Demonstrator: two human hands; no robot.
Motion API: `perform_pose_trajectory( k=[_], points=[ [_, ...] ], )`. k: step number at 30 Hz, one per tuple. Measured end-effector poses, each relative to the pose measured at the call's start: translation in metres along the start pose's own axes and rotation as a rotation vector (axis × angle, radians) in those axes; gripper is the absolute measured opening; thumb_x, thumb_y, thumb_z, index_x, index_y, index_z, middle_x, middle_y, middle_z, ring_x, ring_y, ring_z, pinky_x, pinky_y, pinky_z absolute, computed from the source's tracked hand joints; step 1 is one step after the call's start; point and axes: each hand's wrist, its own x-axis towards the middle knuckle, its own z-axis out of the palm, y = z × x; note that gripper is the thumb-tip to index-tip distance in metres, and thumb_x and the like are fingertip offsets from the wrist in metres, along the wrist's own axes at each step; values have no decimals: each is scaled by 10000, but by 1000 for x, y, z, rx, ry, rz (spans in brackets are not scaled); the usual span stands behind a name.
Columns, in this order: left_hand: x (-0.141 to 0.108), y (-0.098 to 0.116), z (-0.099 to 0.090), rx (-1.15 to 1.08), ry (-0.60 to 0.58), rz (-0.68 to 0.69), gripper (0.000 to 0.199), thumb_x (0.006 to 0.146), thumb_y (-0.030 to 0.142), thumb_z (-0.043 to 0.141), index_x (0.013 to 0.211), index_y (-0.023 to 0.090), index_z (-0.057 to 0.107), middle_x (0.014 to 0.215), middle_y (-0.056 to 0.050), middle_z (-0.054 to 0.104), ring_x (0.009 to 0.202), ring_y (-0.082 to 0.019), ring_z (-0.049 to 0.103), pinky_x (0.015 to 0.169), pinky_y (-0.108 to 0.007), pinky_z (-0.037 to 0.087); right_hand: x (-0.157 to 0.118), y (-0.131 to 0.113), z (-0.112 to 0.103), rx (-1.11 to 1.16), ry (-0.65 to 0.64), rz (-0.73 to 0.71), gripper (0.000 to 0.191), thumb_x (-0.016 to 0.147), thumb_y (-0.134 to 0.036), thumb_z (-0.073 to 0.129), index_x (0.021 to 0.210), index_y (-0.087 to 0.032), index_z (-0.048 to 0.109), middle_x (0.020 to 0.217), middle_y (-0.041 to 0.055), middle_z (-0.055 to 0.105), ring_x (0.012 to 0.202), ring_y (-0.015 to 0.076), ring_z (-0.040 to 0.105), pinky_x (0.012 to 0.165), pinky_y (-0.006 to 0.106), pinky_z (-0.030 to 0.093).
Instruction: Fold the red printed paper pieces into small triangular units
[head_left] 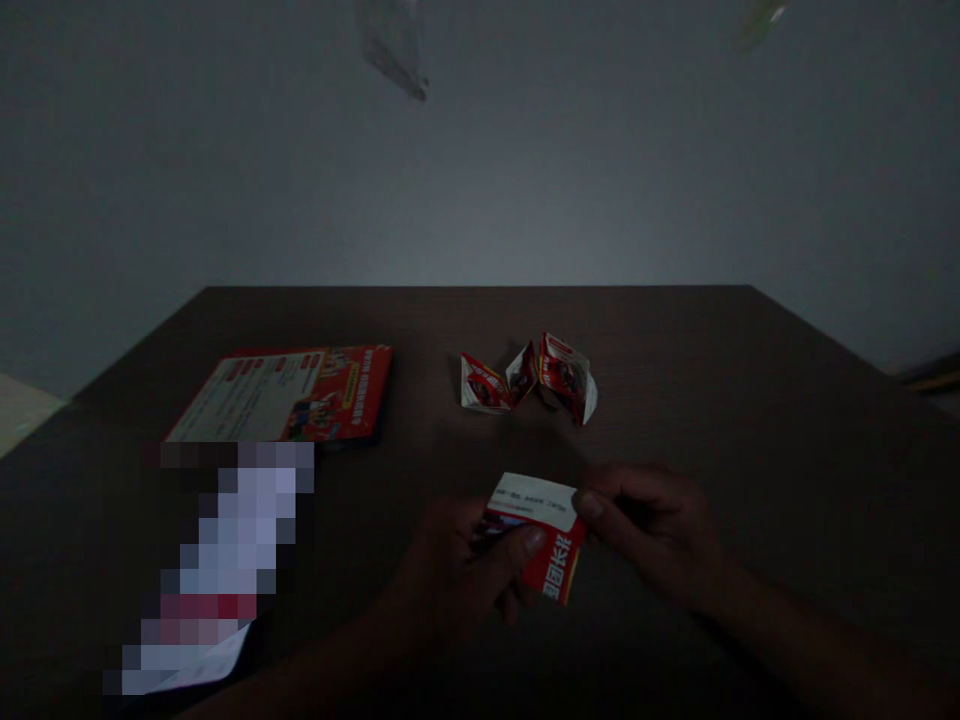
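Observation:
A folded piece of red and white printed paper (551, 550) is held above the table between both hands. My left hand (480, 570) grips it from the left, thumb pressed on its face. At its upper right corner, my right hand (652, 520) pinches the edge between thumb and fingers. Just beyond the hands, several folded paper pieces (562, 375) in the same red and white print stand in a zigzag on the table. How many layers the held paper has, I cannot tell.
A stack of red printed sheets or booklets (337, 400) lies at the left of the dark wooden table (675, 350). Nearer, a bright pixelated object (240, 540) is at lower left. A pale wall (600, 150) rises behind the table.

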Motion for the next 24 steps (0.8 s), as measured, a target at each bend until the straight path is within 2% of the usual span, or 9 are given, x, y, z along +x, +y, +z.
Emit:
perform_pose_trajectory(
  k=[3, 8, 11, 16, 18, 21, 24],
  points=[
    [0, 2, -1, 7, 80, 21, 230, 736, 352, 680, 720, 122, 683, 520, 4, 612, 396, -85, 522, 377, -173, 445, 1, -1, 0, 2, -19, 8, 281, 882, -231, 520, 614, -152, 550, 502, -15, 513, 443, 84, 455, 418, 190, 353],
    [1, 2, -4, 37, 146, 51, 173, 719, 315, 695, 729, 145, 727, 605, -21, 702, 508, -134, 623, 470, -207, 503, 0, 0, -1, 45, -65, 14, 296, 876, -226, 518, 587, -163, 506, 471, -41, 443, 416, 71, 393, 400, 188, 305],
    [3, 4, -6, -16, 207, 40, 149, 681, 286, 730, 757, 158, 737, 687, -27, 742, 601, -160, 670, 542, -217, 525, 1, 0, -3, 75, -139, 15, 276, 860, -209, 525, 590, -168, 484, 478, -48, 421, 420, 69, 379, 405, 190, 290],
    [6, 6, -7, -112, 209, 47, 167, 701, 301, 726, 769, 148, 721, 686, -29, 732, 646, -165, 684, 575, -217, 535, 2, 1, -4, 166, -305, 33, 268, 853, -192, 524, 597, -172, 449, 510, -49, 419, 440, 62, 364, 420, 184, 284],
    [6, 4, -5, -111, 167, 45, 206, 709, 336, 718, 764, 138, 703, 636, -26, 710, 555, -145, 658, 509, -212, 521, 1, 2, -4, 186, -300, 39, 271, 860, -199, 525, 600, -169, 454, 518, -46, 425, 452, 65, 373, 432, 186, 291],
    [4, -1, -1, -88, 15, 12, 307, 768, 432, 640, 762, 126, 664, 543, -18, 661, 411, -117, 585, 405, -205, 475, 1, 5, -4, 184, -250, 42, 270, 868, -213, 529, 606, -163, 484, 508, -49, 422, 452, 68, 381, 436, 191, 292],
    [3, -3, 2, -68, -50, -25, 378, 838, 488, 522, 783, 130, 628, 495, -11, 633, 375, -105, 557, 389, -190, 447, 1, 6, -4, 196, -259, 48, 268, 877, -215, 515, 615, -163, 486, 518, -48, 416, 460, 71, 381, 441, 193, 296]
  ],
)
